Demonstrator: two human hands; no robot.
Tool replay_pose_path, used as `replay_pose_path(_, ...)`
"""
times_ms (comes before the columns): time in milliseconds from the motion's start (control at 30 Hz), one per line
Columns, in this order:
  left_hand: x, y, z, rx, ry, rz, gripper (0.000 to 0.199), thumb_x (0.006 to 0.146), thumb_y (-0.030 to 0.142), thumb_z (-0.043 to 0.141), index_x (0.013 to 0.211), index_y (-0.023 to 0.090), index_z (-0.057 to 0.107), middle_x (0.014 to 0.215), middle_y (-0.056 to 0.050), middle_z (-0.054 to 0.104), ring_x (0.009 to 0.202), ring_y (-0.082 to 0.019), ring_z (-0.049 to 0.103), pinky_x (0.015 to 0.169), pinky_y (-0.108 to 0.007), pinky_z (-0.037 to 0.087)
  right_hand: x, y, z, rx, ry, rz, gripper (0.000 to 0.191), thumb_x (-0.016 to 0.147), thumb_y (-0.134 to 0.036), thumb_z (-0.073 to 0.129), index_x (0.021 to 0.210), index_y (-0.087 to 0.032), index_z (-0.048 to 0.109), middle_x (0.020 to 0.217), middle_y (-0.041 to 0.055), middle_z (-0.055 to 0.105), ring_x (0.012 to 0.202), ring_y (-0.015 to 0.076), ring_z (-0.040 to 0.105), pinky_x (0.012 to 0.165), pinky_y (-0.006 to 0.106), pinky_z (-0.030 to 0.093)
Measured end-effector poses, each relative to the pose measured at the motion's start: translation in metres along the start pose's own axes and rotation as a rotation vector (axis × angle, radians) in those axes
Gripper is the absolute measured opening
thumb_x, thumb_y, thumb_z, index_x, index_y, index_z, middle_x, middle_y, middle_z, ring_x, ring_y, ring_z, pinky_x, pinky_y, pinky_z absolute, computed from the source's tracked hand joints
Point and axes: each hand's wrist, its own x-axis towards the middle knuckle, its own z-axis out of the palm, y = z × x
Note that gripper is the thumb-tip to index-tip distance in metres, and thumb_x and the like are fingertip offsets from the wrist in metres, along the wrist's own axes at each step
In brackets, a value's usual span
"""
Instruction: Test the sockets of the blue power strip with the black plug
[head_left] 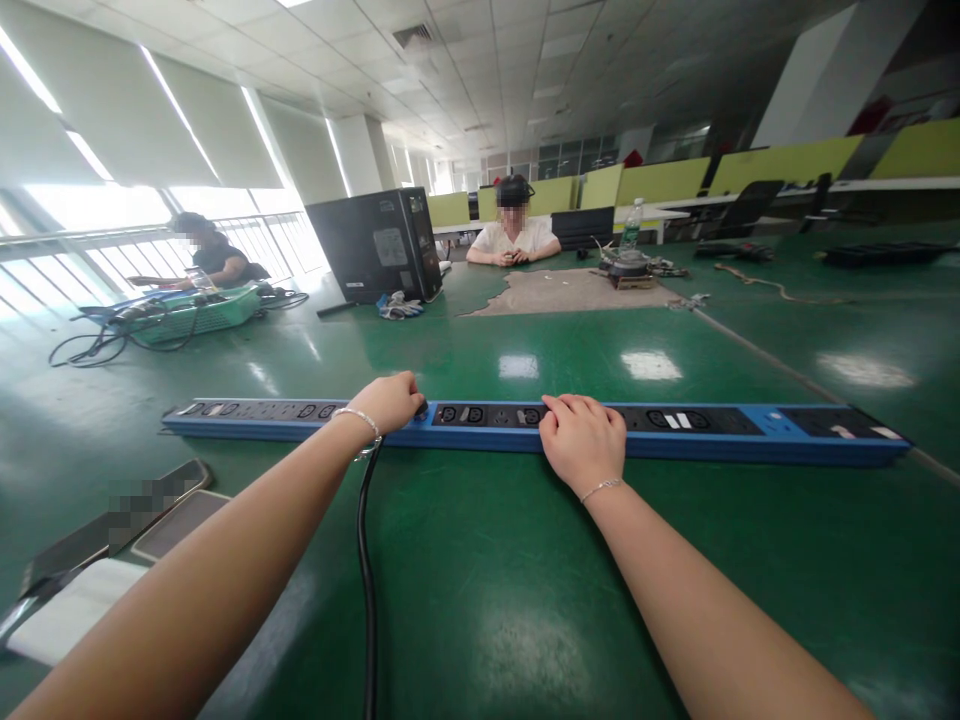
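Note:
A long blue power strip (pixel 491 438) with black socket panels lies across the green table in front of me. My left hand (pixel 384 403) is closed over it left of the middle, its fingers round a black plug (pixel 422 409) that is mostly hidden. From under this hand a black power cord (pixel 366 560) runs down toward the near edge. Further right, my right hand (pixel 583 440) grips the power strip, with fingers curled over its top and the thumb on the near side.
A dark phone-like slab (pixel 112 515) and a white object (pixel 75 610) lie at lower left. Beyond the strip are a black computer case (pixel 375 245), gloves (pixel 400 305), a green basket (pixel 202 312) with cables, and a bottle (pixel 632 225). Two people sit at the far side.

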Motion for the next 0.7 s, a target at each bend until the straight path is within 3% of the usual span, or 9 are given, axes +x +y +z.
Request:
replay_pose_path(133, 0.001, 0.002, 0.004, 0.046, 0.038, 0.001, 0.028, 0.078, 0.036, 0.04, 0.091, 0.018, 0.058, 0.088, -0.012, 0.068, 0.085, -0.025, 0.063, 0.07, -0.032, 0.044, 0.0, 0.0, 0.0, 0.004, -0.002, 0.0, 0.03, 0.082, -0.025, 0.042, 0.099, -0.024, 0.067, 0.101, 0.0035, 0.066, 0.099, 0.0202, 0.051, 0.085, 0.036, 0.024)
replay_pose_path(333, -0.001, 0.001, 0.007, -0.007, 0.005, -0.026, 0.029, 0.079, 0.036, 0.038, 0.094, 0.019, 0.056, 0.083, -0.011, 0.069, 0.071, -0.022, 0.065, 0.067, -0.033, 0.046, 0.001, 0.0, -0.001, -0.006, -0.013, 0.0, 0.031, 0.083, -0.025, 0.042, 0.1, -0.024, 0.067, 0.101, 0.0029, 0.066, 0.1, 0.0197, 0.051, 0.085, 0.036, 0.025)
replay_pose_path(700, -0.007, 0.014, 0.011, 0.112, 0.03, -0.018, 0.031, 0.081, 0.034, 0.036, 0.1, 0.019, 0.054, 0.091, -0.015, 0.067, 0.085, -0.028, 0.063, 0.07, -0.037, 0.046, 0.002, -0.002, -0.004, -0.009, -0.036, 0.002, 0.032, 0.083, -0.024, 0.04, 0.101, -0.023, 0.067, 0.104, 0.0043, 0.066, 0.101, 0.0204, 0.051, 0.085, 0.036, 0.025)
